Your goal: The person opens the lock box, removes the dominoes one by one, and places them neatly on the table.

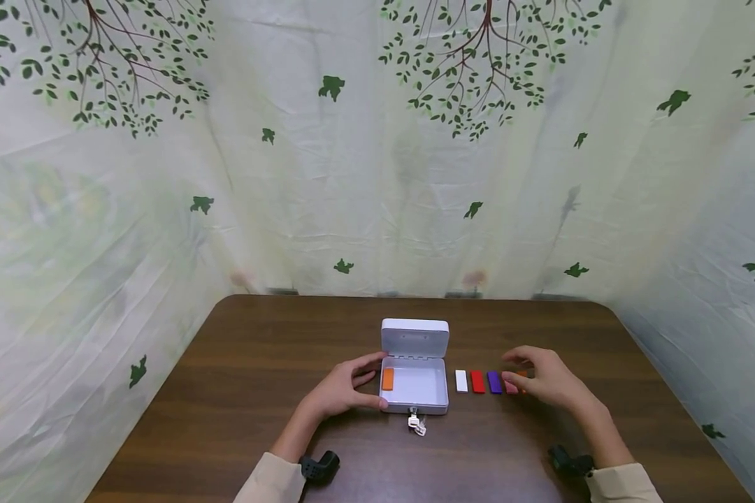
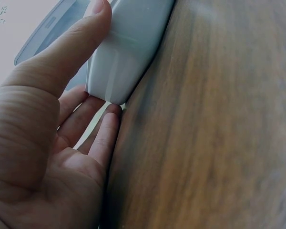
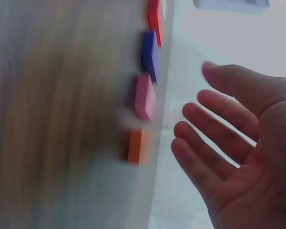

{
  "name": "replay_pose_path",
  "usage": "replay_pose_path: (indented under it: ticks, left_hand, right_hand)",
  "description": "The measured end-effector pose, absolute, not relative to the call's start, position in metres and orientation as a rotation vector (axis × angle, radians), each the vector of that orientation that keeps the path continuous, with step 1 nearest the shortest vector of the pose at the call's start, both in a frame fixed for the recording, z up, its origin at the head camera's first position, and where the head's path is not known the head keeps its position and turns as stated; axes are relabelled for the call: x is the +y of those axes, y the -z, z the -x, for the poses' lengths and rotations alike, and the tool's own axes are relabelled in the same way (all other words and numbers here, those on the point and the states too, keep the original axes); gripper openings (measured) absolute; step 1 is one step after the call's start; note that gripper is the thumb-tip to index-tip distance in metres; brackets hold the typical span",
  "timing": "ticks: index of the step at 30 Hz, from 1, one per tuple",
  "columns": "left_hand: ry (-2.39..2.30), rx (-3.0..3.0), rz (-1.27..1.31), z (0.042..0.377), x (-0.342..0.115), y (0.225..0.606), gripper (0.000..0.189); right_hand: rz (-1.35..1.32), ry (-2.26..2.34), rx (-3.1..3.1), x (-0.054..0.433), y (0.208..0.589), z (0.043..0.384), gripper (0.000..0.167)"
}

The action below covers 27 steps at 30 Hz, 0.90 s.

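A white metal cash box (image 1: 415,388) stands on the table with its lid (image 1: 415,339) raised. An orange block (image 1: 387,379) lies inside, by the left wall. My left hand (image 1: 352,385) grips the box's left side, thumb at the front corner and fingers toward the back. In the left wrist view, fingers reach round the box's end (image 2: 117,62). Over the right end of a row of blocks hovers my right hand (image 1: 544,377), its fingers loosely bent and holding nothing. Under it are a pink block (image 3: 144,98) and an orange block (image 3: 136,145).
A white block (image 1: 461,381), a red block (image 1: 477,382) and a purple block (image 1: 494,382) continue the row beside the box. Keys (image 1: 417,423) hang from the box's front lock. The brown table (image 1: 239,391) ends at a leaf-patterned curtain (image 1: 327,209).
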<state>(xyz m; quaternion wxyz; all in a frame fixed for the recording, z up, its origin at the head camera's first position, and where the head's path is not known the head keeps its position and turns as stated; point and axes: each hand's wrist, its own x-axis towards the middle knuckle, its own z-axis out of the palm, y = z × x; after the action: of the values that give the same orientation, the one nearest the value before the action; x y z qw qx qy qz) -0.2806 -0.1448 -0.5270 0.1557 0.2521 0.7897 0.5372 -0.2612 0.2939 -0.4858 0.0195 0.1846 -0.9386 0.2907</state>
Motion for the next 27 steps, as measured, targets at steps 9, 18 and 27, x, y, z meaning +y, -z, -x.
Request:
replay_pose_path:
  ticks: [9, 18, 27]
  left_hand:
    - [-1.545, 2.254, -0.713, 0.281, -0.145, 0.527, 0.091]
    - [-1.56, 2.25, -0.699, 0.28, -0.145, 0.525, 0.091]
    - [-1.559, 2.244, -0.701, 0.28, -0.144, 0.525, 0.091]
  right_hand:
    - [-0.61, -0.991, -2.851, 0.263, 0.486, 0.261, 0.035]
    - [-0.732, -0.967, -2.722, 0.242, 0.476, 0.259, 0.028]
    - [-0.83, -0.942, -2.645, 0.221, 0.469, 0.258, 0.025]
